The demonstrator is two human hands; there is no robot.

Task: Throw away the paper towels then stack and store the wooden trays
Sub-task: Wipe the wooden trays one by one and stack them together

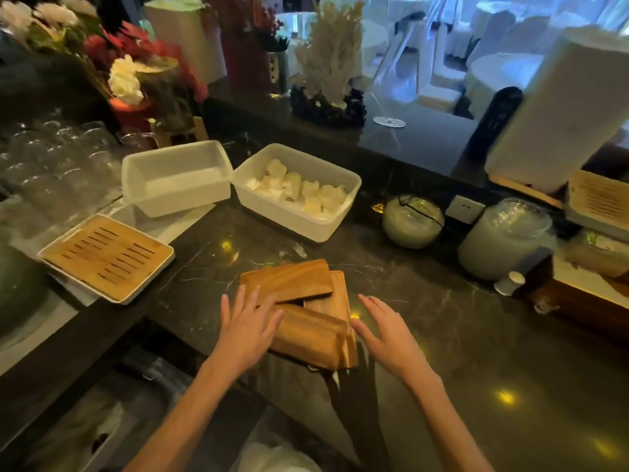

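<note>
Left hand [246, 330] flat on wooden trays [306, 321], right hand [383, 330] just beside them

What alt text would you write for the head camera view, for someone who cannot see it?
Two open hands reach for a loose pile of wooden trays on a dark counter, the left hand resting on it, the right hand just beside it. Behind stand a white tub and a second tub holding rolled white towels.

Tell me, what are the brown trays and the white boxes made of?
The trays look like smooth, satin-finished wood: brown grain streaks show. The white boxes are probably matte, cloudy plastic: light seems to glow through their thin walls.
</note>
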